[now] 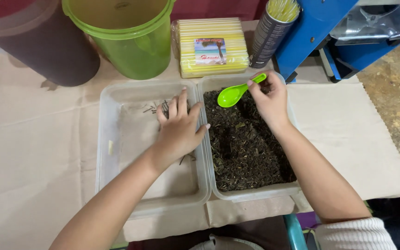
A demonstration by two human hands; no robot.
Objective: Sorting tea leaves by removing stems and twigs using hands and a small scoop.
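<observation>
Green plastic, the spoon [235, 92] sits pinched at its handle in our right hand [268, 99], bowl aimed at eight o'clock over the dark-leaf tub [251, 192]. Our left hand [179, 127], loosely spread and empty, rests at nine o'clock in the near-bare tub [105, 153].

Wooden table [396, 99], beige paper cover [33, 153], two clear tubs [109, 153], buckets [135, 51], blue machine [320, 28]
</observation>
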